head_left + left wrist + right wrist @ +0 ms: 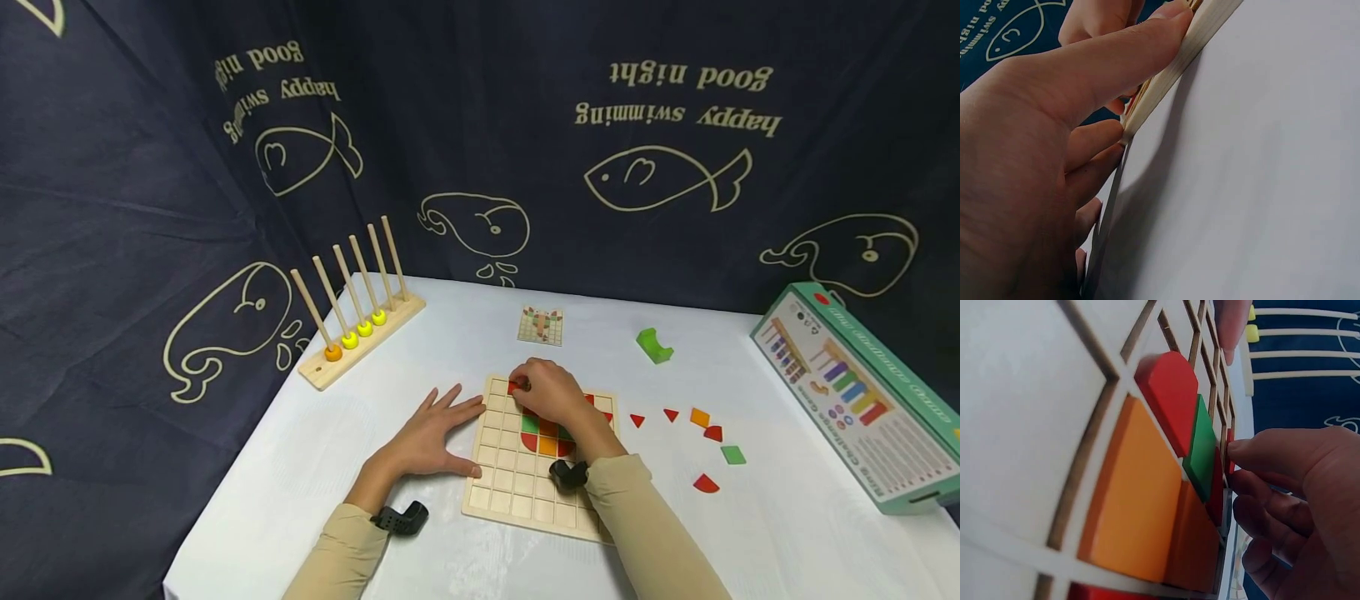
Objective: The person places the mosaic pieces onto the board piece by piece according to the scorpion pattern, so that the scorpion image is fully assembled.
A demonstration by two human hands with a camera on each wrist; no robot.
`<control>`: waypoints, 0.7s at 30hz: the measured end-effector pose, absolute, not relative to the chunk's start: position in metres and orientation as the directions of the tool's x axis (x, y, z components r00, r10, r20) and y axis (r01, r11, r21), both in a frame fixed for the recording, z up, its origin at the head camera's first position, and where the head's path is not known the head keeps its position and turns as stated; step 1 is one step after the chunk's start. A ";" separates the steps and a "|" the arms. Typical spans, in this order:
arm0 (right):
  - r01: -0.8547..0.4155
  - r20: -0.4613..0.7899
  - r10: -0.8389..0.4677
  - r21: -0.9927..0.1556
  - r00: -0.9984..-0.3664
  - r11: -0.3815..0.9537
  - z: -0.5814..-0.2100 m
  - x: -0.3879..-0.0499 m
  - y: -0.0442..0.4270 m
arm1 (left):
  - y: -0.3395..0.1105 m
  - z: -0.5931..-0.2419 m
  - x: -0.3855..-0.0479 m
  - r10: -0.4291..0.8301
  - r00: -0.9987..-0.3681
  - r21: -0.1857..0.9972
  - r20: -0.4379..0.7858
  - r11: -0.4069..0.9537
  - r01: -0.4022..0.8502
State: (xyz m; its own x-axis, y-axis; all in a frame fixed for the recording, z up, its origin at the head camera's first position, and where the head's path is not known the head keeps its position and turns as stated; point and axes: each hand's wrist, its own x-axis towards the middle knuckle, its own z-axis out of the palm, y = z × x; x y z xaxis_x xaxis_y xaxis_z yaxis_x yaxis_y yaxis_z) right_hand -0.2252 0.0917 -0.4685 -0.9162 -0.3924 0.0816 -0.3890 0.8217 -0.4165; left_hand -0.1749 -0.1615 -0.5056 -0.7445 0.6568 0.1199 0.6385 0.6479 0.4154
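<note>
At eleven o'clock on the wooden grid board [504, 458], the right hand [551, 392] pinches a red piece [512, 387] between thumb and fingers, nearly closed (the fingers hide its exact shape). The left hand [427, 440] is spread wide at nine o'clock, thumb resting on the board's edge, gripping nothing. Red, green and orange pieces [549, 446] sit in cells under the right forearm; loose pieces [700, 417] lie at three o'clock, a pattern card [540, 326] at twelve and a peg stand [363, 343] at ten
</note>
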 end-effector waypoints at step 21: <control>-0.413 0.166 -0.383 -0.483 -0.909 0.772 -0.454 -0.203 0.140 | -0.161 -0.507 -0.176 0.656 -0.744 0.412 0.128 0.647 0.642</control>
